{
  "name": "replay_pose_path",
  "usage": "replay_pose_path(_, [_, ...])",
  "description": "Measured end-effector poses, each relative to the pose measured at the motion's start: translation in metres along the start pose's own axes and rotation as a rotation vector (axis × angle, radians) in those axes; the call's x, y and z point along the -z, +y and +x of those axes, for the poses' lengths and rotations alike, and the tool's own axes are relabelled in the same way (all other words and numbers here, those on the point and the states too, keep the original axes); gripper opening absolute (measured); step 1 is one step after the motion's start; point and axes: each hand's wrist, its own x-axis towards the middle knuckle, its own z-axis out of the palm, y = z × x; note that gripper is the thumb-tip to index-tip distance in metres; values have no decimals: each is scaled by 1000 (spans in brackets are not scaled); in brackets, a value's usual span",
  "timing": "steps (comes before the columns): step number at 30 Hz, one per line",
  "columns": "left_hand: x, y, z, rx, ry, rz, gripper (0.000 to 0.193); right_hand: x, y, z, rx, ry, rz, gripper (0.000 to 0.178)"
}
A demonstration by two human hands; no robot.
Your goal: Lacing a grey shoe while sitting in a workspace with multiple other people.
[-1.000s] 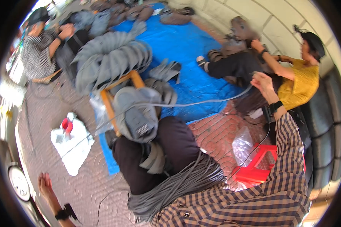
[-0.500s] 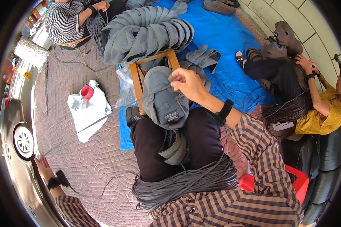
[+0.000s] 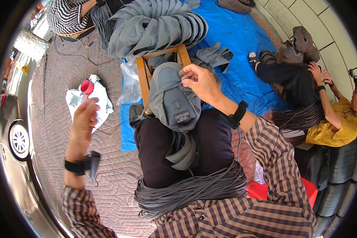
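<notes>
A grey shoe upper (image 3: pixel 174 101), with a printed label on its tongue, rests on my thighs against the wooden stool. At its right edge my right hand (image 3: pixel 202 82) is closed in a pinch. A small brownish piece shows at those fingertips; what they grip is partly hidden. My left hand (image 3: pixel 85 119) is raised over the paving to the left, its fingers curled, and I cannot make out anything in them. A thick bundle of grey laces (image 3: pixel 192 192) lies across my lap. Another grey upper (image 3: pixel 182 154) sits between my thighs.
Grey uppers (image 3: pixel 154 29) are stacked on a wooden stool (image 3: pixel 141 79). A blue tarp (image 3: pixel 246 87) spreads beneath. A white bag (image 3: pixel 103 101) with a red roll (image 3: pixel 87 86) lies on the paving. People sit working at far left and right; a car (image 3: pixel 12 131) is at left.
My left hand has come up and inward from the far lower left. The grey lace stretched between my hands no longer shows taut. My right hand stays at the upper's edge.
</notes>
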Motion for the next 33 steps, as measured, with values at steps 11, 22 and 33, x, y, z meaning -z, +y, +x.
replay_pose_path(11, [-179,-11,-20,194,-434,-420,14,-12,-6,6,426,-9,-618,29])
replay_pose_path(22, [-196,-21,-10,228,-447,-496,13,-23,2,9,19,118,-427,26])
replay_pose_path(33, [-140,-5,-27,-18,-246,-54,18,-8,-18,-5,534,-91,-978,16])
